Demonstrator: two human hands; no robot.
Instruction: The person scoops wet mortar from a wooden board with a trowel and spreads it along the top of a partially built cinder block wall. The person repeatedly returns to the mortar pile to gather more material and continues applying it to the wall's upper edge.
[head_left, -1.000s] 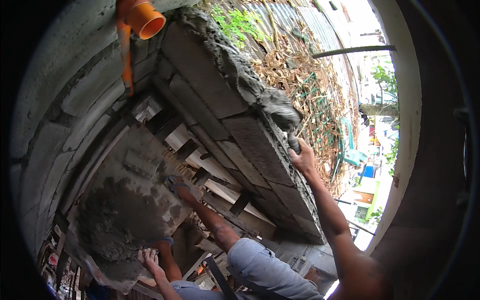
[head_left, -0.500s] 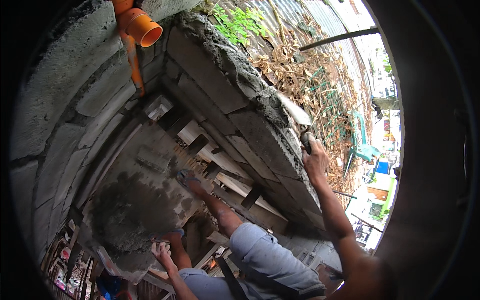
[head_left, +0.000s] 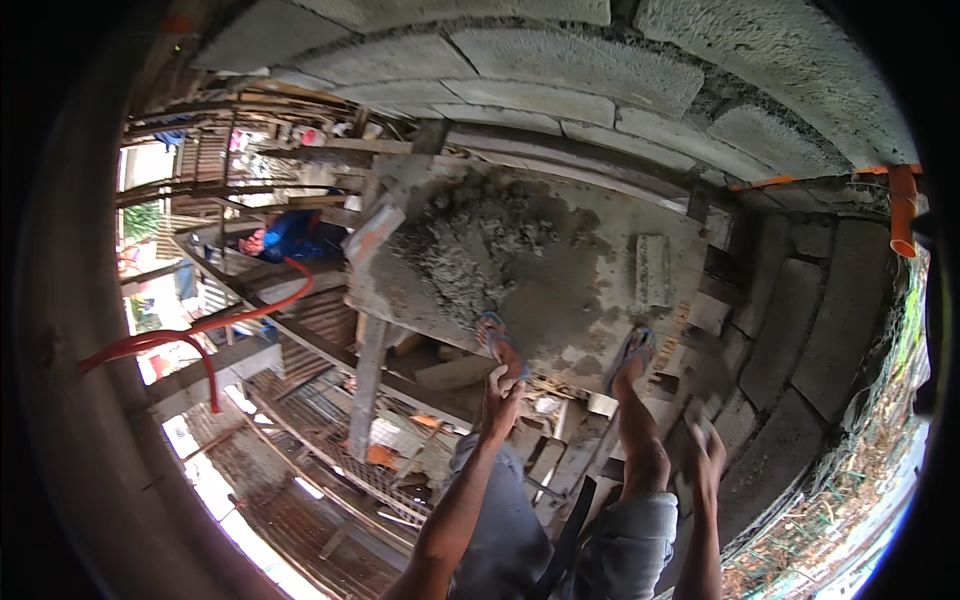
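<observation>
My right hand [head_left: 706, 452], smeared by motion, is closed round the handle of a trowel. The trowel's grey blade [head_left: 708, 375] is blurred in front of the block wall. Over the nearer edge of the mortar board hangs my left hand [head_left: 503, 402], empty, its fingers loosely bent and a little apart, close to my left foot in a flip-flop [head_left: 496, 340]. A heap of wet grey mortar [head_left: 465, 245] is spread over the board [head_left: 610, 215]. My other flip-flopped foot [head_left: 632, 355] stands on the board's right part.
A concrete block wall [head_left: 560, 60] runs along the far side, another block wall [head_left: 780, 330] along the right. A rectangular grey piece [head_left: 654, 272] lies on the board. An orange pipe [head_left: 902, 212] is at far right. Timber framing, a red-orange hose [head_left: 240, 318] and gaps over a lower level are at left.
My view has swung left and down from the wall top to the mortar board. My right hand has brought the trowel from the wall top to beside my right leg.
</observation>
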